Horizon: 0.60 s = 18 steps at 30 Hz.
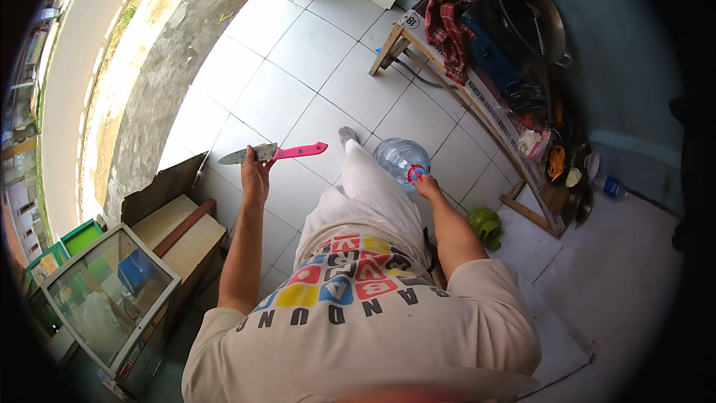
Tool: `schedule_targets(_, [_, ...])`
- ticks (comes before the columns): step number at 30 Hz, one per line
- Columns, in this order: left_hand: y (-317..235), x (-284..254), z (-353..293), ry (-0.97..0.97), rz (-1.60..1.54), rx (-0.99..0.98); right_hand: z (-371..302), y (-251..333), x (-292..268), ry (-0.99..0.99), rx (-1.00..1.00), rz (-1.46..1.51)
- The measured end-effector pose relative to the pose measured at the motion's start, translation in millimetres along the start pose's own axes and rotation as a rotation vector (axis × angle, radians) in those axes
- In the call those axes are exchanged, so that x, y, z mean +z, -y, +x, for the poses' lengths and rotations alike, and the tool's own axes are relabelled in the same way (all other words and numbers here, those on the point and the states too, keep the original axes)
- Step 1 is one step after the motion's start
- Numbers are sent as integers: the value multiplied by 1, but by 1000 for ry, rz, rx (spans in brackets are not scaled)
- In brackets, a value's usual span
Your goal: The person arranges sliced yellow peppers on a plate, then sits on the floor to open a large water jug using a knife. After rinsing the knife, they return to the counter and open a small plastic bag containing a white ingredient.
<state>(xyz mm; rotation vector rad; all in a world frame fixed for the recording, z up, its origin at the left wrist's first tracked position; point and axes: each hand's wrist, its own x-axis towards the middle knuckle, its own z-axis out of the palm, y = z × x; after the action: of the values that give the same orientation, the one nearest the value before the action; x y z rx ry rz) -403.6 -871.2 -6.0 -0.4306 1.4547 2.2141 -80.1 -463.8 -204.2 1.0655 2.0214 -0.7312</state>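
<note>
In my left hand (256,173) is a large knife with a pink handle (302,151). My fingers close on its grey blade close to the handle; the tip points left and the handle right. On the other side, my right hand (426,186) is closed at the neck of a big clear blue water jug (399,152), where a red strap or carrier (417,172) shows. The jug tilts with its neck toward me, beside my outstretched leg. Whether its base rests on the floor I cannot tell.
A low wooden table (496,130) along the right wall bears a stove (488,48), a wok (533,15), a red checked cloth (450,33) and food items. A green gas cylinder (484,227) stands near my right elbow. Left are a glass-fronted case (112,295) and a wooden box (183,231).
</note>
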Motion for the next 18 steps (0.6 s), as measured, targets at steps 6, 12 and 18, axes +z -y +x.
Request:
schedule_targets(6, [-67, -14, 93, -40, 22, 24, 72, 162, -15, 82, -75, -58])
schedule_targets(12, [-160, -26, 181, -112, 94, 45, 125, 349, -44, 110, -111, -83])
schedule_targets(18, [-224, -59, 218, -212, 124, 50, 156, 520, -68, 193, -98, -226])
